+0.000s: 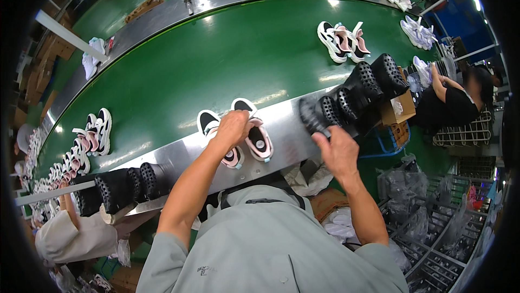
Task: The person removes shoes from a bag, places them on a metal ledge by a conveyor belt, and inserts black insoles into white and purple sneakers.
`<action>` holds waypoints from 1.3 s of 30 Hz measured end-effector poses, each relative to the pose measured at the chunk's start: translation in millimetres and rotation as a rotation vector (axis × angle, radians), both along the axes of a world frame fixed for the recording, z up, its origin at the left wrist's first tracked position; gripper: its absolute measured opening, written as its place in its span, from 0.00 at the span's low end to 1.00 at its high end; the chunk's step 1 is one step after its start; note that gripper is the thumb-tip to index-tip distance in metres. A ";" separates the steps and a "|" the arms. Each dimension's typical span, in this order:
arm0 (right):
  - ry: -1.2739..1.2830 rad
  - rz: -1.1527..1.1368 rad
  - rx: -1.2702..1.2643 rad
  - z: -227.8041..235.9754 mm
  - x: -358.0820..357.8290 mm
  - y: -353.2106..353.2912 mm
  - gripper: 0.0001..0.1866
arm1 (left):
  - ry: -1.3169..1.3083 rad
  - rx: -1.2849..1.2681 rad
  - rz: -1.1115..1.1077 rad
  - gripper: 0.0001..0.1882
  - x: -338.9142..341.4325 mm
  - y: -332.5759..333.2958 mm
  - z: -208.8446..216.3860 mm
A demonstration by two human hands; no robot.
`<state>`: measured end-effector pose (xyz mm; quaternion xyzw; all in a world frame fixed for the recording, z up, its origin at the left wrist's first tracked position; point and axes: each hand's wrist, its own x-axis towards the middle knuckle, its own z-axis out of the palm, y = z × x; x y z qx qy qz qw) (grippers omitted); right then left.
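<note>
A pair of white, black and pink sneakers lies on the metal ledge in front of me. My left hand (pixel 234 129) is closed over the upper of the right-hand sneaker (pixel 261 141), and the other sneaker (pixel 208 123) lies partly under my wrist. To the right, my right hand (pixel 340 153) grips the near end of a black, shoe-shaped piece with holes (pixel 312 115). That piece is smeared by motion, and my fingers are partly hidden behind it. Several similar black pieces (pixel 362 81) stand along the ledge just beyond it.
A green conveyor belt (pixel 216 60) curves beyond the metal ledge (pixel 287 130). More sneakers (pixel 342 42) ride on it, right and left (pixel 98 130). Black pieces (pixel 116 190) stand at left. A co-worker (pixel 460 98) handles a shoe at right; another person (pixel 81 239) is at left.
</note>
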<state>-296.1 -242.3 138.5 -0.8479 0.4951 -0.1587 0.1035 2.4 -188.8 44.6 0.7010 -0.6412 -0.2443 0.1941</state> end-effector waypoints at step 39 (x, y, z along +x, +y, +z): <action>0.107 0.160 0.398 -121.0 117.6 8.2 0.18 | 0.077 0.135 0.445 0.21 -47.2 132.3 0.8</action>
